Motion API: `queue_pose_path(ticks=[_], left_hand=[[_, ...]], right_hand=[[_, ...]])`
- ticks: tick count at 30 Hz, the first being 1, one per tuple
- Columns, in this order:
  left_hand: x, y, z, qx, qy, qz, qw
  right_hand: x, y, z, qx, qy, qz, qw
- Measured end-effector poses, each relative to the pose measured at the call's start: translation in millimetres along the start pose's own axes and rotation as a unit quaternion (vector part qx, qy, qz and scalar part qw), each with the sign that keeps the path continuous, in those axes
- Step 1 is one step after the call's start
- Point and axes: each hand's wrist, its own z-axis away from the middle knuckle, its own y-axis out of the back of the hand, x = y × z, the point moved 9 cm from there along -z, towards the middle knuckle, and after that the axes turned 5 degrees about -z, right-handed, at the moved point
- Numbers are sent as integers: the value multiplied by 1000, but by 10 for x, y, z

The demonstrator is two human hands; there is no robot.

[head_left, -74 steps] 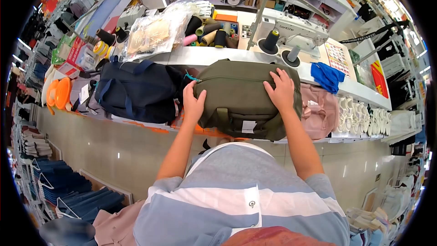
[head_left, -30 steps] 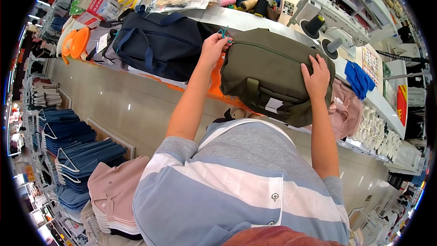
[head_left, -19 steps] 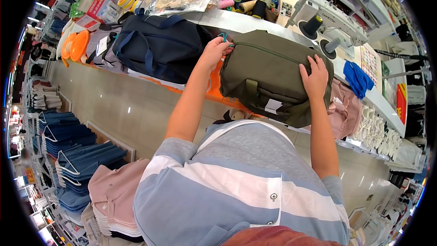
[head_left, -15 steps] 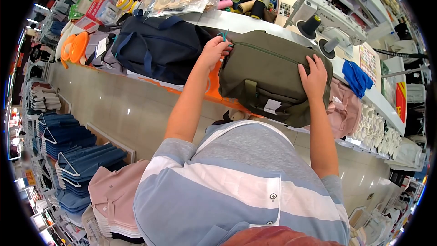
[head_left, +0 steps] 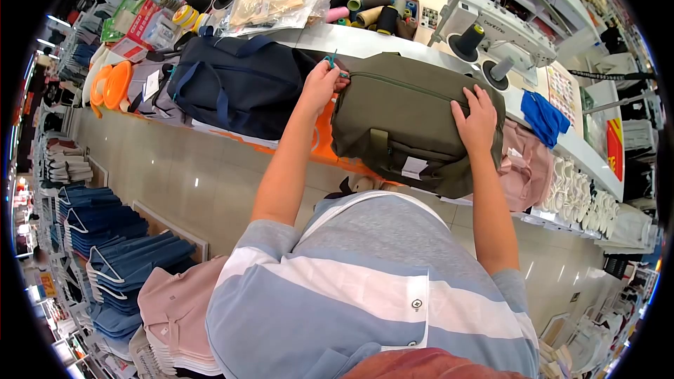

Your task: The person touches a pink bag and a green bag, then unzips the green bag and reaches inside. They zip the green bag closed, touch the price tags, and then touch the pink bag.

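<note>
An olive-green duffel bag (head_left: pixel 414 109) lies on the counter in front of me, its long top zipper closed and a white tag (head_left: pixel 414 167) on its near side. At the bag's left end, my left hand (head_left: pixel 324 85) is closed in a pinch on a small, thin teal object (head_left: pixel 331 59), too small to make out exactly. My right hand (head_left: pixel 477 119) lies flat on the right part of the bag's top, with its fingers spread. A navy duffel bag (head_left: pixel 242 84) sits just left of my left hand.
A sewing machine (head_left: pixel 502 28) and thread cones (head_left: pixel 466 43) stand behind the bag at right. Wrapped packets (head_left: pixel 270 0) and several spools (head_left: pixel 368 14) lie at the back. A blue cloth (head_left: pixel 545 118) and a pink bag (head_left: pixel 525 168) are at right; clothes racks (head_left: pixel 133 253) stand at left.
The view has shifted slightly. My left hand keeps its pinch on the teal object, which has tilted a little, and my right hand stays flat on the bag.
</note>
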Motion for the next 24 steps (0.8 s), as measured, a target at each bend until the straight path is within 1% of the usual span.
queue_pose_path(ticks=[2, 5, 11, 14, 17, 24], left_hand=[[15, -27, 17, 4, 2, 18, 1000], [65, 2, 10, 5, 6, -38, 999], [111, 60, 46, 29, -26, -11, 999], [101, 39, 54, 27, -30, 24, 999], [22, 45, -17, 22, -52, 15, 998], [3, -37, -27, 3, -35, 26, 999]], right_hand=[[10, -7, 3, 0, -1, -2, 1000], [26, -7, 1, 1, 2, -4, 1000], [22, -16, 1, -2, -3, -2, 1000], [11, -10, -3, -2, -4, 0, 1000], [-6, 8, -6, 1, -1, 0, 1000], [-14, 16, -5, 1, -3, -3, 1000]])
